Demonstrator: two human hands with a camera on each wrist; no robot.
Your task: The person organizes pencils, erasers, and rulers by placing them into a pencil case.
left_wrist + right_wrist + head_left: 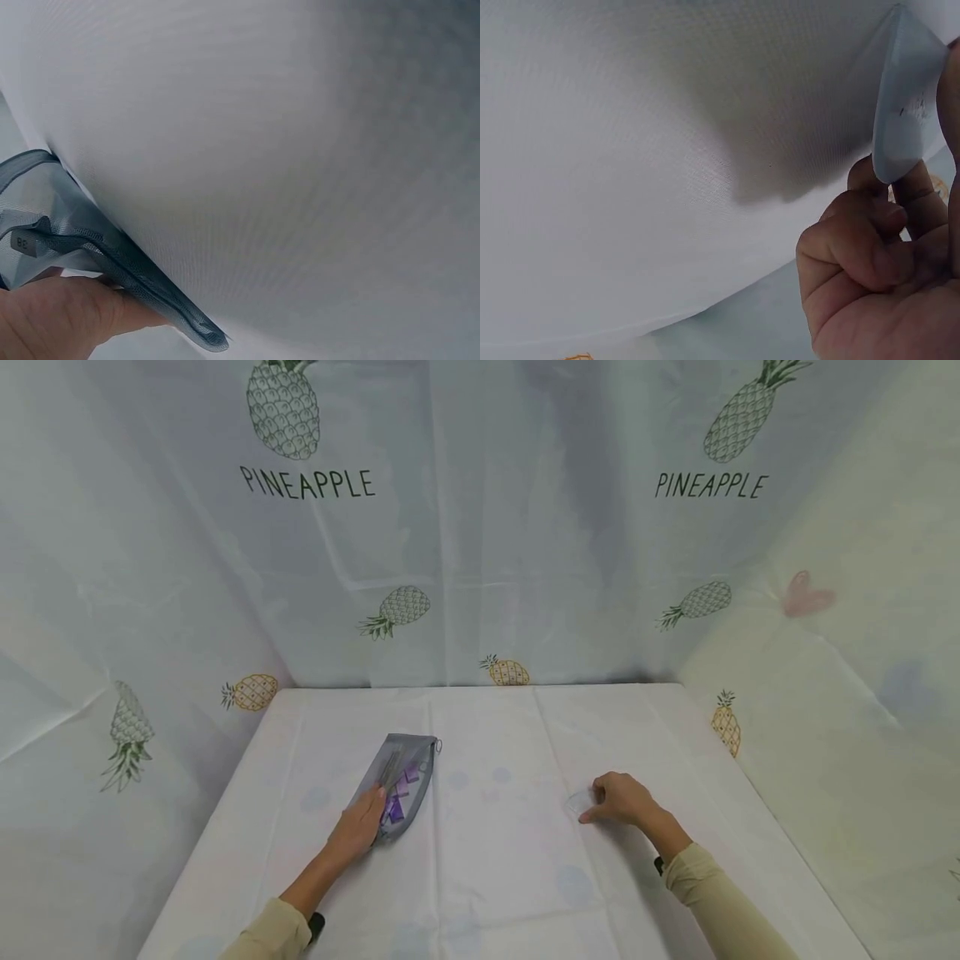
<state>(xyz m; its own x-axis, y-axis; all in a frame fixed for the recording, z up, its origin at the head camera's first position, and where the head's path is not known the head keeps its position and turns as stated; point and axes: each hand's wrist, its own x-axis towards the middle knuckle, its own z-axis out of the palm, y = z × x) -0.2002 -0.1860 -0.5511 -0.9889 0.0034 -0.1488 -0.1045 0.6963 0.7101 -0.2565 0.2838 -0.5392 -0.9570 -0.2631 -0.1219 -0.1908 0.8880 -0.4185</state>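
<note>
On the left part of the table lies a grey mesh zip pouch [422, 777] with purple bow shapes showing on it and a small ring at its far corner. My left hand [358, 827] grips its near left side. The left wrist view shows the thumb side of that hand against the pouch's dark zip edge [142, 274] and a small tag [23, 243]. To the right, my right hand [621, 799] pinches a small flat translucent piece [579, 802]. Close up, this piece [906, 112] has a rounded corner and small dark marks, tilted up from the tabletop; its kind cannot be told.
A white cloth with pale blue dots covers the table [495, 877]. Behind it and on both sides hang pineapple-print curtains [480, 527], meeting the table's far edge. Both forearms reach in from the near side in beige sleeves [720, 893].
</note>
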